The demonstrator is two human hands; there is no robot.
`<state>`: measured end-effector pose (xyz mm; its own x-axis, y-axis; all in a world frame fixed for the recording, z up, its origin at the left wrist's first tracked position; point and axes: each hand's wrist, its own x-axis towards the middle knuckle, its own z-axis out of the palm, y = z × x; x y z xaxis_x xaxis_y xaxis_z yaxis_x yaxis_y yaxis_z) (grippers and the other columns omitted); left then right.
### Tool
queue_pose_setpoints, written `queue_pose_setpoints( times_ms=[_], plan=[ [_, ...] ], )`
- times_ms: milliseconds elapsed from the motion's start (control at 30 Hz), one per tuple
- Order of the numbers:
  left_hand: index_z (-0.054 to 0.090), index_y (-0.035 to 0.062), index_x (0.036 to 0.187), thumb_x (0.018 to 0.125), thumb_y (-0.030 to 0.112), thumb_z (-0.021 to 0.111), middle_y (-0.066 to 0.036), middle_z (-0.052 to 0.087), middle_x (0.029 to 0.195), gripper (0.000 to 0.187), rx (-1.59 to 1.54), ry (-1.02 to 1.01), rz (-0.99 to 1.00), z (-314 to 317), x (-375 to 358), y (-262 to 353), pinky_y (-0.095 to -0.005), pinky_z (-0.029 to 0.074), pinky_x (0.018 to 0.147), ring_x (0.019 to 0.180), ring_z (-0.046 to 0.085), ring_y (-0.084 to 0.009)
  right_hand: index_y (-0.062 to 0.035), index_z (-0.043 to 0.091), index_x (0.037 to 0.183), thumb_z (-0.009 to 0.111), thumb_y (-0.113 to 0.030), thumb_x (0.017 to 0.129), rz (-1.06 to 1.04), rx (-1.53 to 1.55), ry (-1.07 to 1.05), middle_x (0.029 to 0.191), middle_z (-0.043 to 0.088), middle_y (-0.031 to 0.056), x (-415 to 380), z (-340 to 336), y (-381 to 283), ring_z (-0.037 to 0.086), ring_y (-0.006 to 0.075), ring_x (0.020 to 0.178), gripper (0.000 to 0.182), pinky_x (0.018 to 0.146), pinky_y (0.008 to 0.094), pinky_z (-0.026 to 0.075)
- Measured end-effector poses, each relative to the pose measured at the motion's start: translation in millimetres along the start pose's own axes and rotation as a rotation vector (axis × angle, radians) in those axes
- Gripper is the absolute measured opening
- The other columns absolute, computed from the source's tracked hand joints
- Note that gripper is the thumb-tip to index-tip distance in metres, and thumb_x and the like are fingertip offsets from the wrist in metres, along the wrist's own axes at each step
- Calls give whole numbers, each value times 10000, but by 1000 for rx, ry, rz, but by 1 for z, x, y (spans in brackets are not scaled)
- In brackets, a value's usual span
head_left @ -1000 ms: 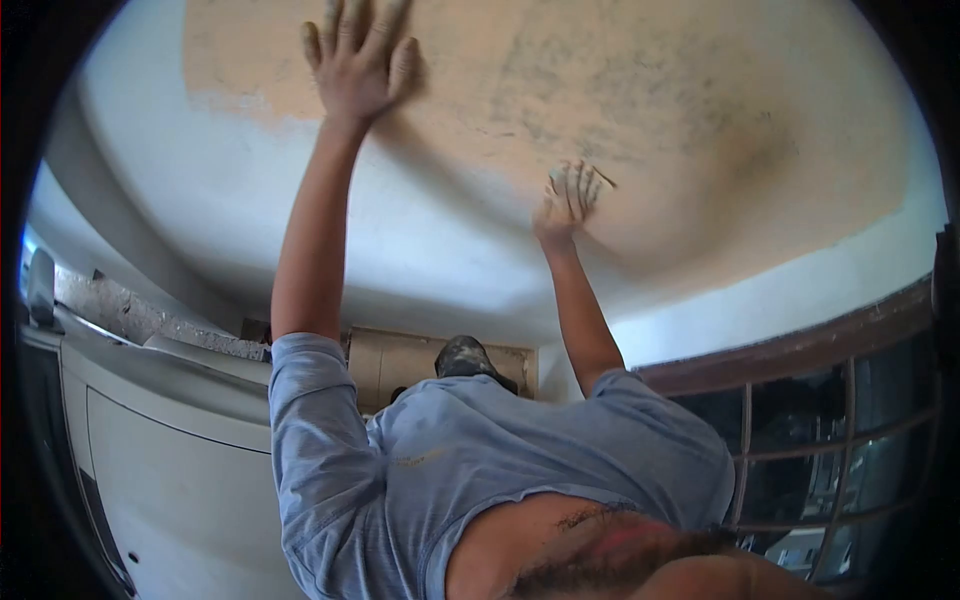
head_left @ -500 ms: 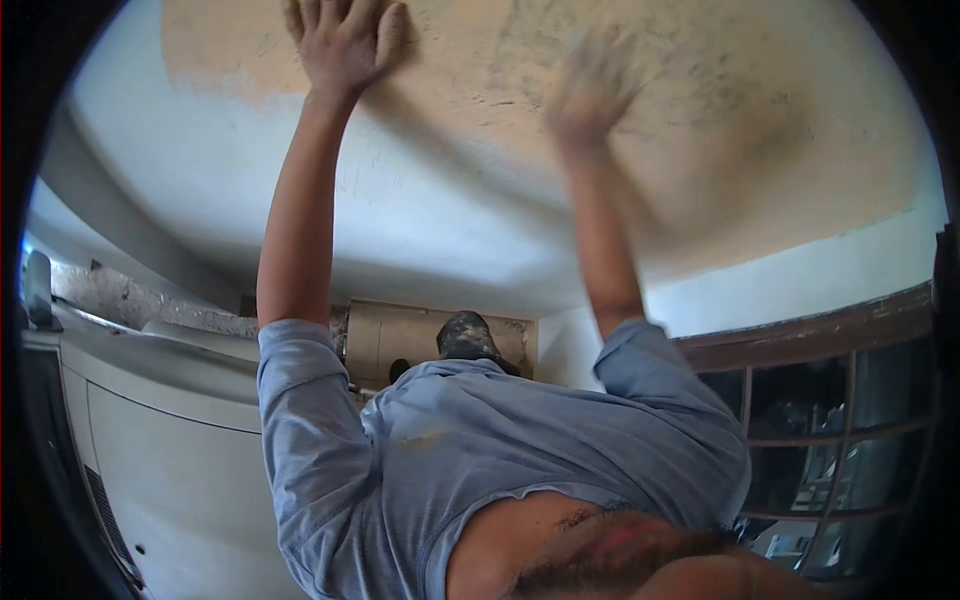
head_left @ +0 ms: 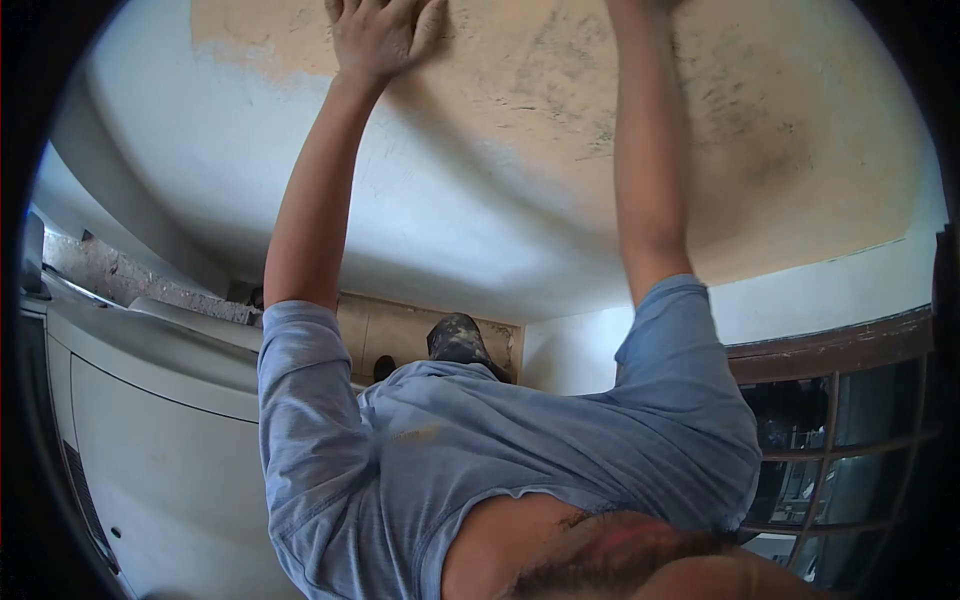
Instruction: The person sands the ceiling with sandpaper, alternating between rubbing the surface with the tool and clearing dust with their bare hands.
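My left hand (head_left: pixel 385 38) lies against the wall with its fingers apart and the thumb stretched out; its fingertips run past the top edge of the view. Beneath it is a tan patch (head_left: pixel 480 75) with rough dark scuffs, set on the whitish wall (head_left: pixel 430 200). My right arm reaches up in front of the same patch. Of my right hand (head_left: pixel 645 4), only the part near the wrist shows at the top edge, and its fingers are out of sight. I see nothing held in my left hand.
A pale cabinet-like unit (head_left: pixel 170 450) stands at the left, close to my body. At the right is a brown-framed window (head_left: pixel 825 350) with bars. Tiled floor (head_left: pixel 385 330) and my dark, spotted trouser leg (head_left: pixel 460 340) show below the wall.
My right hand, blurred over the scuffed patch before, has moved up and mostly out of view, the arm straightening. My left hand stays spread on the wall; the whole view has shifted slightly.
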<state>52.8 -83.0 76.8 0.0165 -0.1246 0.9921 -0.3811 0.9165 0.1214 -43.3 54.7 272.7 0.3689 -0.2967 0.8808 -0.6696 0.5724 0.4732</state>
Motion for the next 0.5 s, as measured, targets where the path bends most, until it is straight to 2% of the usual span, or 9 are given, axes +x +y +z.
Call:
queue_pose_setpoints(
  times_ms=[33,100,133,233,333,400,433,467,500],
  plan=[
    [463,201,1444,982,423,349,-128,267,1574,524,-10,0,-7,-3,-1,-1,-472,-57,1177,1486,133,-278,-23,474,1395,404,-152,985,-6,11,-2,1457,469,123,-25,-8,-13,352,276,1403,435,1187,469,150],
    [461,208,1445,979,427,350,-127,265,1575,527,9,-52,-36,-8,0,-2,-475,-62,1177,1486,128,-285,-49,646,1220,460,-228,933,54,16,-499,1237,639,169,-112,-20,-41,527,339,1251,386,1106,554,239],
    [450,221,1451,976,434,347,-123,250,1581,531,-14,-46,-24,-7,0,-3,-483,-71,1174,1488,116,-287,-50,651,1210,442,-230,940,-41,222,-114,1236,640,161,-157,-21,-61,524,353,1251,386,1098,574,239],
    [426,248,1465,971,446,341,-115,219,1592,538,-29,-68,-43,-12,0,5,-500,-88,1169,1491,93,-289,-110,698,1143,430,-205,939,-12,236,-277,1256,644,70,-287,-47,-101,544,268,1239,350,1097,512,256],
    [407,269,1475,968,454,338,-108,195,1600,544,-61,-120,-50,-18,-4,1,-513,-101,1164,1493,75,-287,-108,685,1170,415,-222,951,-50,264,-235,1271,637,63,-258,-42,-92,530,262,1262,366,1113,519,233],
    [408,273,1474,964,459,344,-110,207,1596,547,-39,-103,-42,-9,-3,-1,-515,-97,1163,1492,82,-290,-89,662,1204,397,-221,960,-90,222,-143,1301,616,87,-180,-21,-73,508,281,1284,383,1125,526,217],
    [408,273,1474,964,459,344,-110,207,1596,547,-50,-111,-41,-3,-4,-3,-515,-97,1163,1492,82,-290,-104,542,1364,374,-228,962,-44,250,-143,1428,499,128,-140,-8,-57,413,314,1363,453,1144,539,176],
    [413,274,1471,964,461,344,-113,218,1593,546,-49,-115,-45,-4,-4,-5,-515,-90,1164,1491,92,-292,-88,482,1407,352,-225,968,13,237,-138,1469,449,129,-101,5,-42,344,339,1401,478,1147,561,153],
    [418,275,1469,964,464,344,-115,228,1589,544,-48,-120,-50,-4,-4,-6,-515,-83,1164,1489,101,-294,-53,484,1396,376,-187,977,11,141,-105,1462,461,122,-54,7,-32,352,307,1399,453,1166,512,153]
  ],
)
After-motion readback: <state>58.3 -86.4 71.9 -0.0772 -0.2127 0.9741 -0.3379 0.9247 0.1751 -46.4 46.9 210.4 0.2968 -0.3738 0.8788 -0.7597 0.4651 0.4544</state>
